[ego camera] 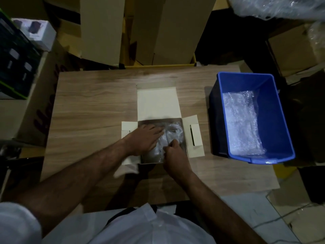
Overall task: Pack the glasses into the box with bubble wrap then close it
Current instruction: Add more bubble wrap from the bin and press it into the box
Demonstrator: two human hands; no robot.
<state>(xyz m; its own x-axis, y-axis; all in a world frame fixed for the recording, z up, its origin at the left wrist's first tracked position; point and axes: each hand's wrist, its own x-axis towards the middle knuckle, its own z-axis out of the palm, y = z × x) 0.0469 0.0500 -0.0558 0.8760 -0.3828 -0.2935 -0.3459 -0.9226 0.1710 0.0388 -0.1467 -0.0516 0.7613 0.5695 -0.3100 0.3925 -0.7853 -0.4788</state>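
**Hands in the box**

Left hand [146,138] flat, fingers straight, pressing clear bubble-wrapped glasses [171,133]. Right hand [173,154] curled, pinching the wrap. All inside open white cardboard box [157,104] on wooden table [91,103]. Blue plastic bin [274,110] holding more wrap nearby.

A blue bin [274,120] stands on the wooden desk [91,106] at three o'clock. Tall cardboard cartons [102,29] rise at twelve o'clock. A dark crate [15,67] sits at ten o'clock.
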